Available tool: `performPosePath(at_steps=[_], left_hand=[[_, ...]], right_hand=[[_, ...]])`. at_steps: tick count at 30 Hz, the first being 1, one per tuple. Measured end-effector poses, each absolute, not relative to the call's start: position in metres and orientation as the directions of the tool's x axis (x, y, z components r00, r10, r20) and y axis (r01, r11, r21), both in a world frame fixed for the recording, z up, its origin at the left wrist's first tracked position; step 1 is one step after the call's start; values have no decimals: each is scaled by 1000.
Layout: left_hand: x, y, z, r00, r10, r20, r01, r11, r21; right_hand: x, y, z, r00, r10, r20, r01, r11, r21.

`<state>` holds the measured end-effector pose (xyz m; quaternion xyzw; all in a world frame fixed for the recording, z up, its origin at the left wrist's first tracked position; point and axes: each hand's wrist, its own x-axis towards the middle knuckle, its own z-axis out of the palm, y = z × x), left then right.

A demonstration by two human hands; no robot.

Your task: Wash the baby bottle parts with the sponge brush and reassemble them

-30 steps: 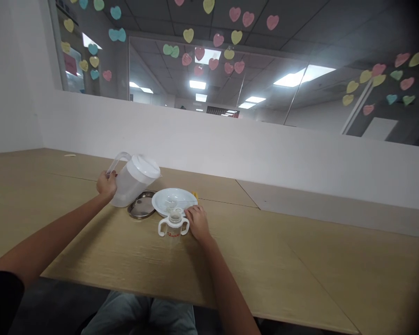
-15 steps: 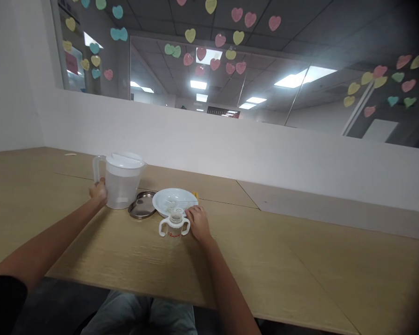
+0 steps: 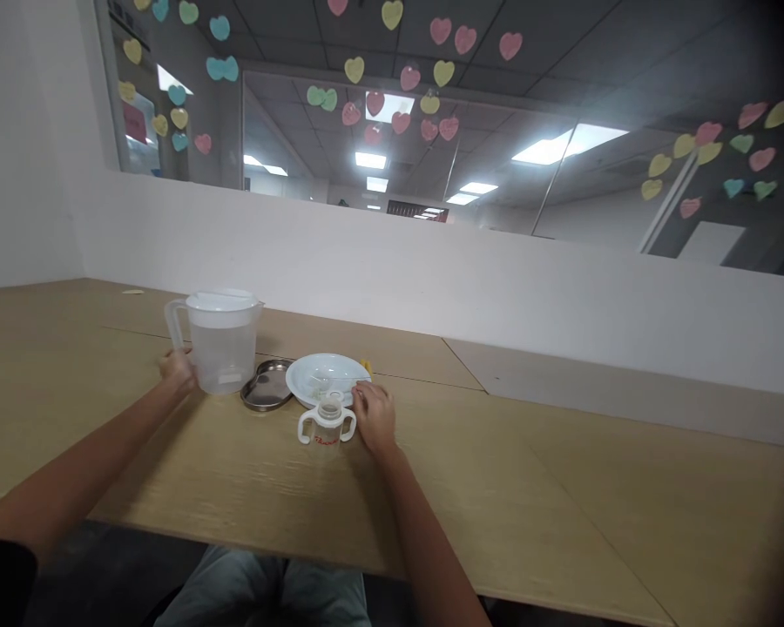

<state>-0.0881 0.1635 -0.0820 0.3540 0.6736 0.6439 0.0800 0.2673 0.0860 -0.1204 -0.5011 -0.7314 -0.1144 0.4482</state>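
Note:
A translucent lidded plastic pitcher stands upright on the table. My left hand is closed around the lower part of its handle. In front of a white bowl stands a small clear baby bottle with two white side handles, red lettering and an uncapped neck. Some clear and white pieces, hard to make out, lie in the bowl. My right hand is at the bowl's right rim, just beyond the bottle's right handle, its fingers bent together. Anything between those fingers is hidden.
A shallow metal tray sits between the pitcher and the bowl. Something small and yellow shows behind the bowl. A white wall with a window above borders the table's back edge.
The pitcher has shifted slightly left with my left hand, which sits a little lower. My right hand has drawn slightly right, away from the bottle's neck.

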Motion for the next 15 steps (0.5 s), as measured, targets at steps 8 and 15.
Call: performPosePath(at_steps=[8, 15], left_hand=[[-25, 125, -79, -721, 245, 648, 470, -514, 717], [39, 135, -78, 314, 712, 628, 500, -687, 527]], right_hand=[[284, 101, -131, 449, 484, 751, 730, 285, -621], [297, 119, -158, 325, 800, 504, 815, 34, -579]])
